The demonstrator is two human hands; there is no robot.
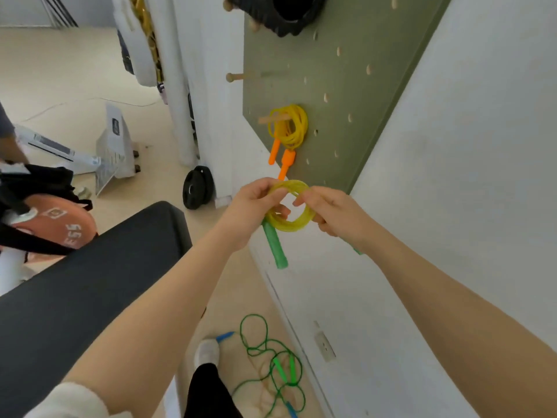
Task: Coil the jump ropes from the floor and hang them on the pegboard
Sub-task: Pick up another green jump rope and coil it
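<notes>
Both hands up in front of the pegboard [346, 86], holding a yellow-green coiled rope [291, 206] between them. Left hand [256, 206] pinches the coil's near side, fingers curled round the strands; right hand [328, 209] pinches the far side. One green handle [275, 247] dangles below the left hand. A bit of green shows under the right wrist, likely the other handle, can't tell for sure.

Yellow rope with orange handles [287, 131] already hangs on a peg [272, 119]. Free peg [241, 76] higher up. Green rope [271, 357] loose on the floor, near a socked foot [207, 352].

To do this well, I'd say: keep the loops pinched tight so they don't spring apart, open the coil's centre, slide it over the free peg, let handles hang down.
</notes>
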